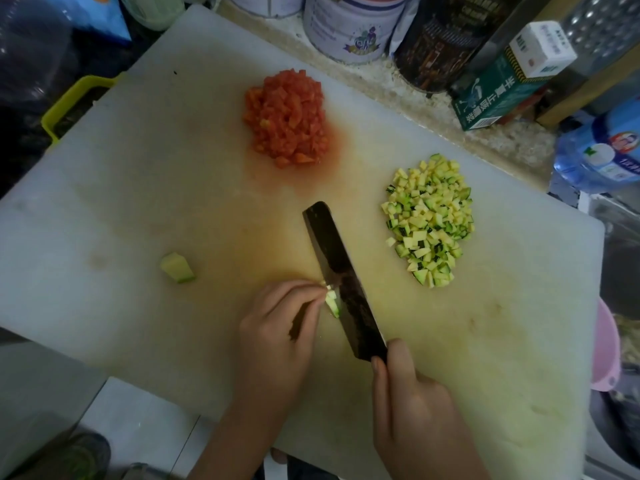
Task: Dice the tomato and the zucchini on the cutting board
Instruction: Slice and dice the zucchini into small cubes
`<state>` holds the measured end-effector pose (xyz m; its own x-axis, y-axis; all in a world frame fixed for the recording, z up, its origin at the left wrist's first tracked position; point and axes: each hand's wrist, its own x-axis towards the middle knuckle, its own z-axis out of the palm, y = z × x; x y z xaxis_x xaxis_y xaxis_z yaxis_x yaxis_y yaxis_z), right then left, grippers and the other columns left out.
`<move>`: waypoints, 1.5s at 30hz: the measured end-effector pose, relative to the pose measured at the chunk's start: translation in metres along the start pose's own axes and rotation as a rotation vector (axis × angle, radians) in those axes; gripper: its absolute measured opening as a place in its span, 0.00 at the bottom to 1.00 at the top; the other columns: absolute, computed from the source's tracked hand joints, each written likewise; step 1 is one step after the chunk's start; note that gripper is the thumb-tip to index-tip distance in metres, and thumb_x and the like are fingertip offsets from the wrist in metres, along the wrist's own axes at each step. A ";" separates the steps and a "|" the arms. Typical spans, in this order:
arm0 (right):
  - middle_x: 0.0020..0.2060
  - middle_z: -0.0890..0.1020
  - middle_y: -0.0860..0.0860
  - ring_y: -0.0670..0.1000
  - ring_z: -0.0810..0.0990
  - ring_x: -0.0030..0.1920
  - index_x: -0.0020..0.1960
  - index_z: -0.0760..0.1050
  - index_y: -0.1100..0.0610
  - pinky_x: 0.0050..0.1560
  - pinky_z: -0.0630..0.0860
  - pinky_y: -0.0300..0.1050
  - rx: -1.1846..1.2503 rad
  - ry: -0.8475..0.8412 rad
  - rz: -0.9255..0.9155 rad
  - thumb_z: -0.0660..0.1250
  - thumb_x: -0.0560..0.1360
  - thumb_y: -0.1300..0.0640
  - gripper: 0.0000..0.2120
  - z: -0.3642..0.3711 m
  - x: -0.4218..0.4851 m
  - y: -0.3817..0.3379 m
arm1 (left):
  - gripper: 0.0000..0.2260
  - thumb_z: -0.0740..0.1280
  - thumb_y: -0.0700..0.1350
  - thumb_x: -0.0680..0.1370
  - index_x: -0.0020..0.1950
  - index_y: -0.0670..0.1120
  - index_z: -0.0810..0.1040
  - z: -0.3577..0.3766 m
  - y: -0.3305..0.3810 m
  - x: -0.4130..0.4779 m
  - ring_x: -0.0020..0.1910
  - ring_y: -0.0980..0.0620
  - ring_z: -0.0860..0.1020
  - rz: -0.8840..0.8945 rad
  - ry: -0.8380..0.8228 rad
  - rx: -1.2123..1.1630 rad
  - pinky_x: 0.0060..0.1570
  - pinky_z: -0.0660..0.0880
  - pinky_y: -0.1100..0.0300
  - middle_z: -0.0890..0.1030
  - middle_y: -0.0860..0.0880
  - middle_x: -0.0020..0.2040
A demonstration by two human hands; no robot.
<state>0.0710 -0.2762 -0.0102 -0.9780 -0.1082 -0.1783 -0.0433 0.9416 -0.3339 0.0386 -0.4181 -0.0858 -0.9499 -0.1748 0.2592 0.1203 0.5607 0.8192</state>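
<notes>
— While the left hand pins a small zucchini piece under curled fingertips bunched together on it, the knife stands hard against that piece. Its blade is broad, dark, mottled and square-ended.

— And the right hand?

— It is wrapped round the knife's handle, fingers closed tight, the forefinger reaching up to the heel of the blade. The handle itself is swallowed by the hand.

— The cutting board?

— Thick white plastic with rounded corners, scuffed, stained orange-yellow through the middle. Toward its far side sits the diced tomato, a wet red heap of small cubes ringed by a pinkish smear of juice. To the right of it, apart, lies the diced zucchini: pale yellow cubes, many edged with dark green striped skin. On the left a zucchini chunk lies alone, wedge-shaped, pale flesh over green skin.

— What is hard to make out?

— How much of the held piece lies beneath the fingertips, and where the cutting edge meets it, since the blade's flank covers that. Both forearms run off the bottom edge. Behind the board, printed tins, a green carton and a blue-labelled water bottle are cropped by the frame, their print too blurred to read. A pink bowl shows only part of its rim at the right.
</notes>
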 end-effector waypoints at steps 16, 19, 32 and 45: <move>0.24 0.71 0.56 0.49 0.69 0.21 0.43 0.63 0.43 0.24 0.66 0.49 0.414 0.012 -0.070 0.49 0.77 0.40 0.09 -0.015 0.012 0.018 | 0.07 0.66 0.43 0.77 0.53 0.45 0.81 -0.006 0.000 -0.002 0.50 0.60 0.78 -0.065 -0.036 -0.077 0.52 0.72 0.71 0.79 0.55 0.51; 0.24 0.71 0.52 0.44 0.67 0.21 0.44 0.63 0.41 0.24 0.62 0.38 0.362 0.020 -0.100 0.50 0.77 0.41 0.07 -0.006 0.005 0.022 | 0.09 0.64 0.46 0.77 0.54 0.45 0.80 -0.007 0.000 -0.002 0.48 0.57 0.77 -0.051 -0.060 -0.028 0.51 0.72 0.70 0.76 0.56 0.52; 0.22 0.59 0.43 0.45 0.61 0.19 0.49 0.66 0.49 0.20 0.58 0.39 0.216 0.033 -0.100 0.46 0.82 0.43 0.14 -0.005 0.002 0.012 | 0.06 0.67 0.39 0.76 0.50 0.41 0.83 -0.003 -0.001 -0.001 0.47 0.54 0.77 0.024 -0.033 0.108 0.48 0.73 0.66 0.80 0.49 0.47; 0.25 0.72 0.50 0.55 0.75 0.29 0.47 0.62 0.45 0.30 0.66 0.48 0.316 -0.119 0.044 0.47 0.79 0.42 0.09 0.001 0.032 0.000 | 0.05 0.68 0.41 0.76 0.46 0.42 0.83 -0.004 0.000 0.001 0.46 0.56 0.76 0.027 -0.014 0.102 0.50 0.70 0.72 0.81 0.49 0.46</move>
<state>0.0395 -0.2801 -0.0164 -0.9462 -0.1232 -0.2993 0.0824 0.8027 -0.5907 0.0387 -0.4216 -0.0834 -0.9508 -0.1475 0.2726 0.1167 0.6443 0.7558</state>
